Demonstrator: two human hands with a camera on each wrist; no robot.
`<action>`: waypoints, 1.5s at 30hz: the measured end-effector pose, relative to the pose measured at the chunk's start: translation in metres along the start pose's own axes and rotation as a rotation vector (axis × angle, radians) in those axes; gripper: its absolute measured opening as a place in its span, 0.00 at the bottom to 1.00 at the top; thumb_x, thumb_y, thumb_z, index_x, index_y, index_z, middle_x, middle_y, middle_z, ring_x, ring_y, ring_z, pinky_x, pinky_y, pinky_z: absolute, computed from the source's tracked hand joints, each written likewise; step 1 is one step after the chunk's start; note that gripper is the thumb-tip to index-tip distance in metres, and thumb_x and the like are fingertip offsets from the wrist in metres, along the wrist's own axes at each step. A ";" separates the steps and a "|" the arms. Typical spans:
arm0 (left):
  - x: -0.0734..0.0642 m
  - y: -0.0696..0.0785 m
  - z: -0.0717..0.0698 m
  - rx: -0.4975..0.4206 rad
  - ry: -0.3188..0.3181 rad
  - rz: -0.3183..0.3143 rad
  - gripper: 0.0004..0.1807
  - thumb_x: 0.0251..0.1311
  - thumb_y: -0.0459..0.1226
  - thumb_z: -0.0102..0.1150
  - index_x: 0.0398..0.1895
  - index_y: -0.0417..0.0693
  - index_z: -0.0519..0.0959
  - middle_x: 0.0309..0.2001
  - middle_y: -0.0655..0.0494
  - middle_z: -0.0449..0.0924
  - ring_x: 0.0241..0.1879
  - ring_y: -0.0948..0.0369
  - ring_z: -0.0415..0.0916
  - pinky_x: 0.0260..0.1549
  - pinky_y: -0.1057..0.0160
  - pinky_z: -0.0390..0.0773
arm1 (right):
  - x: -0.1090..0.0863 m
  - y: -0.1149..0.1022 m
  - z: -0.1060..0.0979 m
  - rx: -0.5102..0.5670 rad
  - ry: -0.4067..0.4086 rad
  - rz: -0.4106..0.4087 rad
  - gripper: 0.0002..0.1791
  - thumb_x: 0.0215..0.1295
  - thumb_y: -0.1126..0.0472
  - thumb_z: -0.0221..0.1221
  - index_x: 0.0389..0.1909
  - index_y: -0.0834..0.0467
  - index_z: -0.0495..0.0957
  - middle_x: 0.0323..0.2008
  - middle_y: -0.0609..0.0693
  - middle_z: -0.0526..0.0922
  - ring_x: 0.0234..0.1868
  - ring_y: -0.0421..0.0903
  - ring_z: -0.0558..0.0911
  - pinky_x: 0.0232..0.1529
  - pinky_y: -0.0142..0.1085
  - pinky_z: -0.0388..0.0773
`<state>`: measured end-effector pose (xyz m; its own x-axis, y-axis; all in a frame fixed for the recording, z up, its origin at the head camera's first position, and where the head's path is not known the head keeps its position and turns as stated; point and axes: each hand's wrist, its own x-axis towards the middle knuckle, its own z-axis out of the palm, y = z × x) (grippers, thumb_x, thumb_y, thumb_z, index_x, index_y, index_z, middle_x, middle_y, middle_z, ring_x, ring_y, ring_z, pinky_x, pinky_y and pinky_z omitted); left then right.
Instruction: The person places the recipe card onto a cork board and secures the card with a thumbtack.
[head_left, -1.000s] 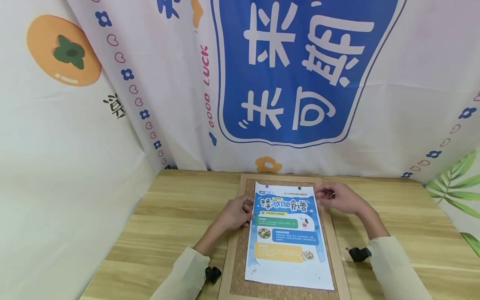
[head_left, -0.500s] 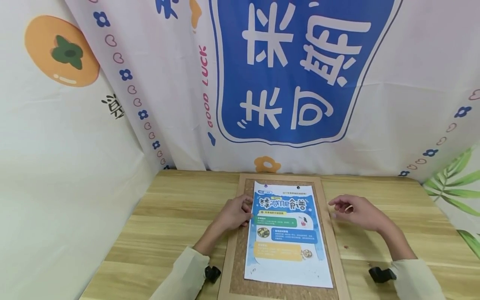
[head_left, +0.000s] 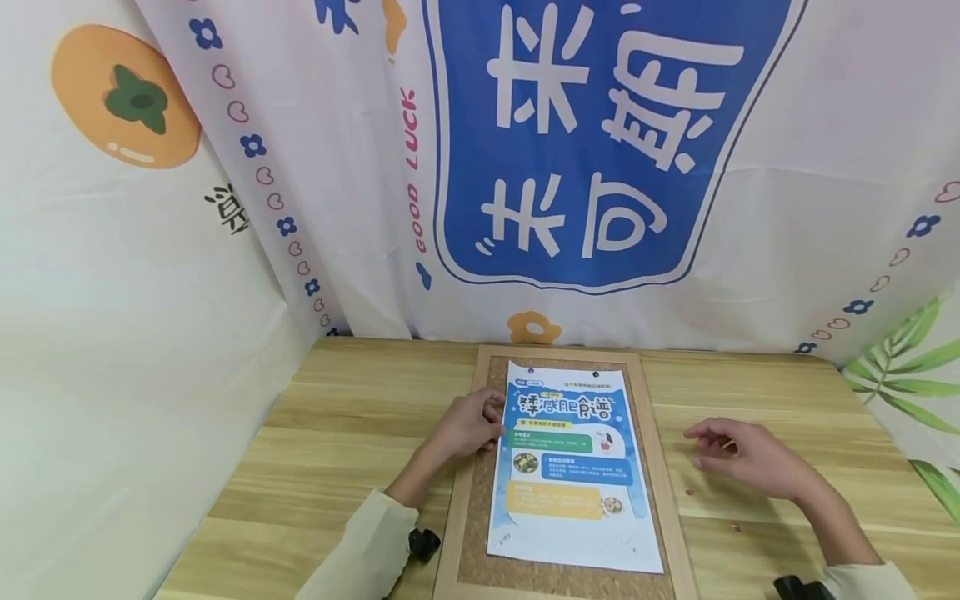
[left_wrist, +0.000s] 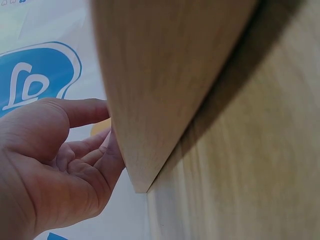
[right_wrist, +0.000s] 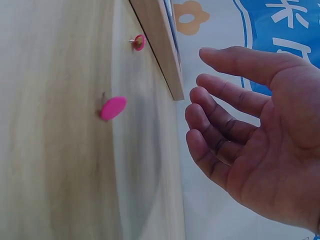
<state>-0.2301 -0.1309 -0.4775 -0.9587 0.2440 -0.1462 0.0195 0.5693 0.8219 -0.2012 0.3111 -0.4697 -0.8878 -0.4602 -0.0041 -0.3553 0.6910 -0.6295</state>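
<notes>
A printed poster (head_left: 573,542) lies on a cork board (head_left: 480,533) with a wooden frame (head_left: 663,475). Two pins hold its top edge: a dark purplish push pin (head_left: 531,371) at left and a black push pin (head_left: 596,374) at right. My left hand (head_left: 467,423) rests at the poster's left edge, fingers bent loosely; in the left wrist view the frame hides its fingertips. Over the table right of the board, my right hand (head_left: 750,454) hovers with relaxed fingers and holds nothing. Two pink thumbtacks lie near it, one closer (right_wrist: 114,108) and one farther (right_wrist: 138,42) in the right wrist view.
The board lies on a wood-grain table (head_left: 337,417). A printed cloth (head_left: 360,275) hangs along the table's back edge, and another white cloth (head_left: 150,333) stands at the left. A small black device (head_left: 424,546) sits at the left wrist.
My right hand has left the poster's upper right edge and moved right and toward me, uncovering the thumbtacks on the table. The left hand has stayed in place.
</notes>
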 end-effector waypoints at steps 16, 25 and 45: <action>0.002 -0.002 -0.001 -0.010 -0.016 -0.002 0.23 0.70 0.26 0.64 0.67 0.37 0.75 0.39 0.47 0.83 0.26 0.60 0.81 0.26 0.64 0.84 | -0.013 0.003 0.006 0.036 -0.030 -0.024 0.19 0.68 0.58 0.71 0.55 0.65 0.84 0.40 0.46 0.85 0.40 0.29 0.79 0.41 0.29 0.84; 0.002 -0.001 -0.001 -0.012 -0.018 -0.018 0.24 0.70 0.26 0.64 0.68 0.38 0.75 0.39 0.47 0.83 0.27 0.59 0.82 0.27 0.65 0.85 | -0.020 0.002 0.015 0.079 -0.067 -0.005 0.19 0.69 0.58 0.70 0.55 0.65 0.83 0.40 0.47 0.85 0.40 0.29 0.80 0.41 0.28 0.84; 0.003 -0.002 -0.002 -0.005 -0.018 0.027 0.24 0.69 0.26 0.64 0.67 0.35 0.75 0.38 0.47 0.84 0.25 0.60 0.81 0.24 0.65 0.83 | -0.034 0.010 0.017 0.125 -0.114 0.022 0.15 0.73 0.60 0.68 0.54 0.64 0.83 0.41 0.48 0.85 0.39 0.30 0.80 0.38 0.30 0.83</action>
<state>-0.2332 -0.1328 -0.4787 -0.9524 0.2737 -0.1340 0.0438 0.5580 0.8287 -0.1693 0.3244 -0.4893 -0.8533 -0.5112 -0.1028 -0.2908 0.6303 -0.7199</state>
